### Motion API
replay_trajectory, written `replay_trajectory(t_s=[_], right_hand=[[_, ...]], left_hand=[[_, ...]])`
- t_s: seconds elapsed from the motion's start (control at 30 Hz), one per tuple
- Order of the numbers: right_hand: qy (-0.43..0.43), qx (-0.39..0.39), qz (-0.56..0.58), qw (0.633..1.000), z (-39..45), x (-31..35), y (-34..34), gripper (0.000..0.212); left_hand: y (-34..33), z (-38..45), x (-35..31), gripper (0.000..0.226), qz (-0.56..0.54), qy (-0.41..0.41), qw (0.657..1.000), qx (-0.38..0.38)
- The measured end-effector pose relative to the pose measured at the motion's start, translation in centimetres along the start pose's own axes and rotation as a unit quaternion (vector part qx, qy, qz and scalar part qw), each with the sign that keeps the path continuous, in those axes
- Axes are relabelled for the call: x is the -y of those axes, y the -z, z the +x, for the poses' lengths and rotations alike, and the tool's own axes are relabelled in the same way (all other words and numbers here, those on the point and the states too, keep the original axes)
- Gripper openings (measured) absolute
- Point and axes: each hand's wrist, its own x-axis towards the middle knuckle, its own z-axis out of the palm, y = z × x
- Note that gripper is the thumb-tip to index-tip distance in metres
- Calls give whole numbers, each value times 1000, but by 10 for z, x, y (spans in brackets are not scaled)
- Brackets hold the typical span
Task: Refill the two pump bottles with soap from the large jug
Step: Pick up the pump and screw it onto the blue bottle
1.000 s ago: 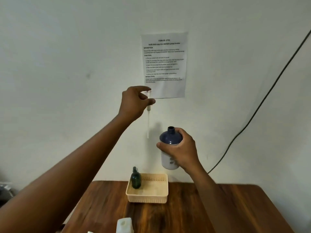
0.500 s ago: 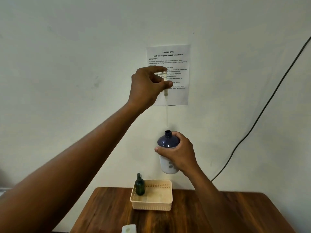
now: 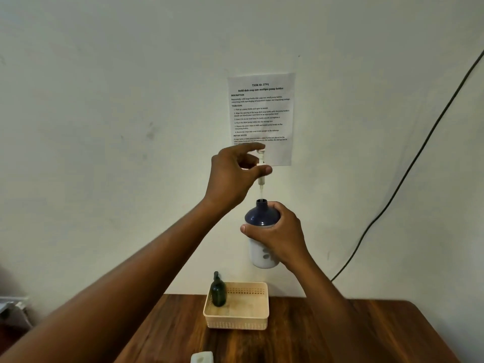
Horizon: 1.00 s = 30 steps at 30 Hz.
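My right hand (image 3: 279,234) holds a white pump bottle with a dark blue shoulder (image 3: 259,218) upright in the air, its neck uncapped. Just above it my left hand (image 3: 235,174) pinches a white pump head (image 3: 261,163) between thumb and fingers; its thin dip tube runs straight down into the bottle's mouth. A small dark green pump bottle (image 3: 218,290) stands in the left corner of a cream plastic basket (image 3: 237,320) on the wooden table. The white top of the large jug (image 3: 201,357) shows at the bottom edge.
The wooden table (image 3: 327,334) stands against a pale wall. A printed task sheet (image 3: 260,113) is taped to the wall behind my hands. A black cable (image 3: 408,169) runs diagonally down the wall on the right. A grey object (image 3: 10,307) sits at far left.
My left hand has come down with the pump head, and the dip tube's tip has gone from above the bottle into its mouth. My right hand kept the bottle steady.
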Motion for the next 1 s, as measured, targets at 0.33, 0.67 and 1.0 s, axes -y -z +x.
replay_trajectory(t_s=[0.33,0.67,1.0], right_hand=[[-9,-7,-15,1000,3,1,-1,66],[3,-27,-27,999,6,3,-1,59],[-4,-24,11,1000,3,1,1,60]], left_hand=[[-8,-28,21,47,-36,32,999,12],[-14,-45,31,46,-48,51,997,27],[-9,-42,34,45,-128,57,983,119]])
